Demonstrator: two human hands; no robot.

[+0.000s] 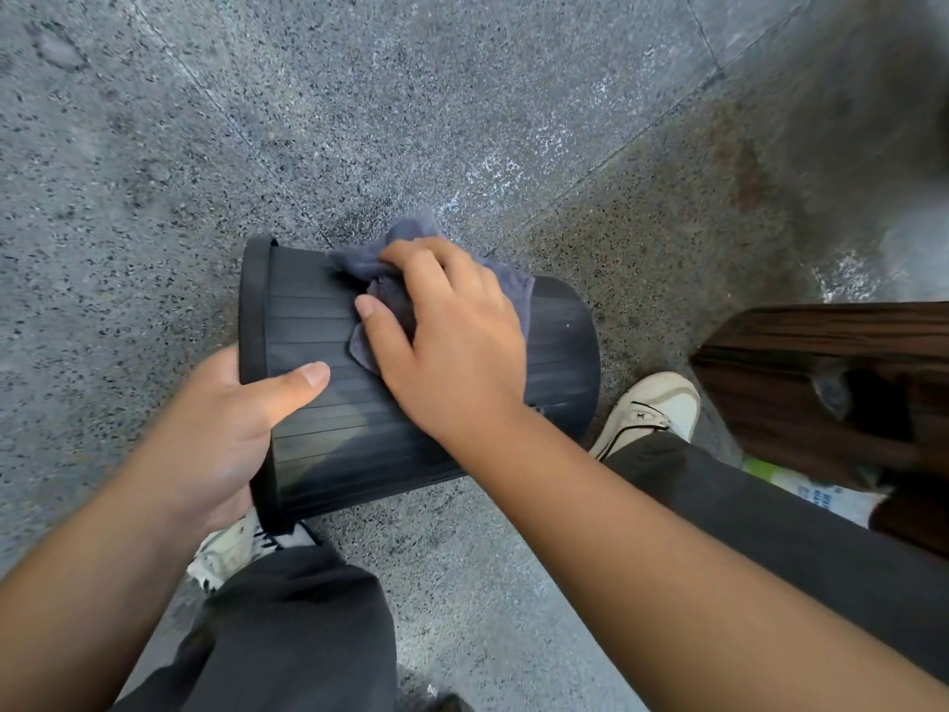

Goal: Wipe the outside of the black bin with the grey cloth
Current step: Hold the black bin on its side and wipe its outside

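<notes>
The black bin [328, 434] lies on its side above the floor, its rim to the left and its ribbed wall facing up. My left hand [226, 418] grips the rim, thumb over the outer wall, fingers hidden inside. My right hand [452, 341] presses the crumpled grey cloth [369, 264] flat against the upper side of the bin. Part of the cloth sticks out past my fingers; the rest is hidden under my palm.
Speckled grey stone floor [462, 95] lies all around. My legs in dark trousers and two white shoes [652, 403] are below and to the right of the bin. A dark wooden piece of furniture [832, 382] stands at the right, with a white-green package [816, 490] beneath it.
</notes>
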